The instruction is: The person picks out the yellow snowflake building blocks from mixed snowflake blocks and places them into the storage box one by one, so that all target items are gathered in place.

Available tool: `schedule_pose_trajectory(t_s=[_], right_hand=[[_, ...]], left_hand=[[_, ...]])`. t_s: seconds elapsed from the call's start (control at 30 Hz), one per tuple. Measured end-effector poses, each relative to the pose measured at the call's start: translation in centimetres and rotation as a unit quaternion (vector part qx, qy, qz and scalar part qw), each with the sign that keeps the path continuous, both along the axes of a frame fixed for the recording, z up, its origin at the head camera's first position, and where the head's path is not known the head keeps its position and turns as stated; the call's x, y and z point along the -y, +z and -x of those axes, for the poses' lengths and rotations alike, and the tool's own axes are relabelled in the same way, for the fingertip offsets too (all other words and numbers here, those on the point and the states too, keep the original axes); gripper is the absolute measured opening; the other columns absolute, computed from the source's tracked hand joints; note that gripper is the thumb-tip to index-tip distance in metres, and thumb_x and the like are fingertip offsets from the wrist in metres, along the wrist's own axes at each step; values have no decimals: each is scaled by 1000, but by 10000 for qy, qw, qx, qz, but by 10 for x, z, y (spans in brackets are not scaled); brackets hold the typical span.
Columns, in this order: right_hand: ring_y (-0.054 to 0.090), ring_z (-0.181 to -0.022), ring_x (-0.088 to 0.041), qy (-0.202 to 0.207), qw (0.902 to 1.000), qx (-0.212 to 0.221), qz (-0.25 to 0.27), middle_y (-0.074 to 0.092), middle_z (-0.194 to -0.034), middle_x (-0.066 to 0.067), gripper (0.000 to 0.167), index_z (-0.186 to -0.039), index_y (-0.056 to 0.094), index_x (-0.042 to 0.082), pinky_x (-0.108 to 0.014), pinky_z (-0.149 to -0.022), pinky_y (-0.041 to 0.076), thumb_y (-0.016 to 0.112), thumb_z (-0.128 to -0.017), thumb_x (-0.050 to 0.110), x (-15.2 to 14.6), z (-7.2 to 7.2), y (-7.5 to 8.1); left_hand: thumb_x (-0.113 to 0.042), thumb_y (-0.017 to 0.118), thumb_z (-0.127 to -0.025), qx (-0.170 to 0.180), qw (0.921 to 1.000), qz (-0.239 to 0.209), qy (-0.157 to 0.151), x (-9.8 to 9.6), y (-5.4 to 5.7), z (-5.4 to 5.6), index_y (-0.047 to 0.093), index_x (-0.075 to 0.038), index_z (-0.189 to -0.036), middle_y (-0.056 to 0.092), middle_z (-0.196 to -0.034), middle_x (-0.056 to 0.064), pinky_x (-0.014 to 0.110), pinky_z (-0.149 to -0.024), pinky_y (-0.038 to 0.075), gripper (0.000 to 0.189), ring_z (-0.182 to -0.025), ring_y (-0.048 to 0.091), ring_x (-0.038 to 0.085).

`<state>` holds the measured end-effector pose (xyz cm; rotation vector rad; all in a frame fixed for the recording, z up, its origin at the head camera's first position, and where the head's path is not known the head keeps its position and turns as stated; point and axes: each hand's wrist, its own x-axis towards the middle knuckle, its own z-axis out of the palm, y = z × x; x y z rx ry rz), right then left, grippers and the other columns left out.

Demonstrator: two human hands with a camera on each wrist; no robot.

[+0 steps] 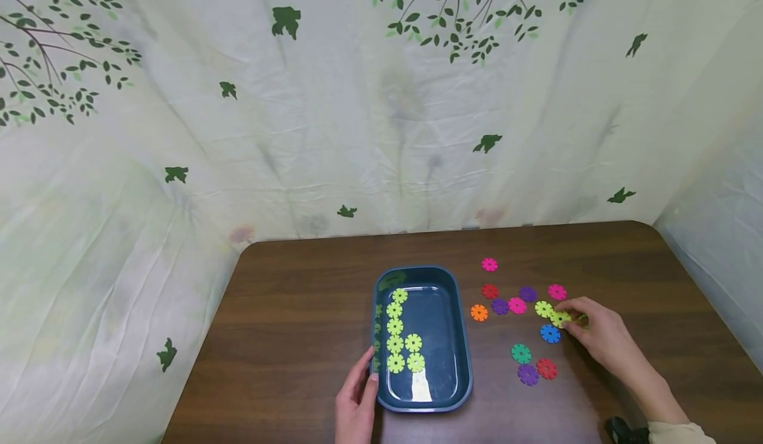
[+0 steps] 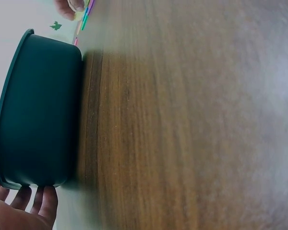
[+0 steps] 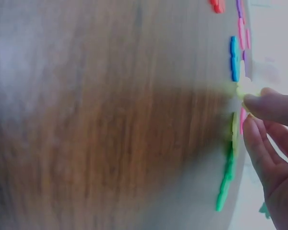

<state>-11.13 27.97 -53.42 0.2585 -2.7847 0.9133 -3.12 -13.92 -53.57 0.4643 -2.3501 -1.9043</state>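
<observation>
A blue tray stands on the table, with several yellow flower-shaped discs lined up along its left side. At the tray's lower left, my left hand holds the edge; in the left wrist view its fingers touch the outer wall, the thumb near the rim. To the right of the tray, my right hand pinches a yellow flower-shaped disc between thumb and fingers. Another yellow disc lies just left of it, and a blue disc just below.
Around the right hand lie more flower-shaped discs: pink, purple, red, orange and green. The brown table ends at a leaf-printed cloth behind.
</observation>
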Motion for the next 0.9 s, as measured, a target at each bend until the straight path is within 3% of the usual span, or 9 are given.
schedule_pose_trajectory(t_s=[0.2, 0.57, 0.9], right_hand=[[55, -77, -4, -108, 9991, -391, 115, 64, -88, 7, 31, -98, 72, 13, -30, -66, 54, 78, -76, -8, 6, -1, 3], [62, -83, -11, -21, 9975, -20, 700, 65, -97, 3, 27, -105, 72, 14, -19, -69, 54, 74, -84, -3, 33, 4, 16], [58, -87, -6, -31, 9932, -269, 1132, 66, -99, 4, 28, -106, 72, 15, -11, -74, 49, 74, -84, -3, 58, 11, 11]], left_hand=[[-3, 57, -95, 152, 9999, -12, 2, 0, 2, 0, 62, -21, -133, 55, -140, 8, 57, -109, 32, 43, -132, 46, 32], [-4, 56, -96, 268, 9996, -28, 25, -2, 5, 0, 62, -22, -133, 55, -141, 8, 58, -108, 32, 42, -133, 45, 33], [-4, 57, -96, 28, 10000, -67, 27, -1, 4, -1, 61, -18, -134, 56, -139, 7, 53, -109, 34, 41, -131, 48, 29]])
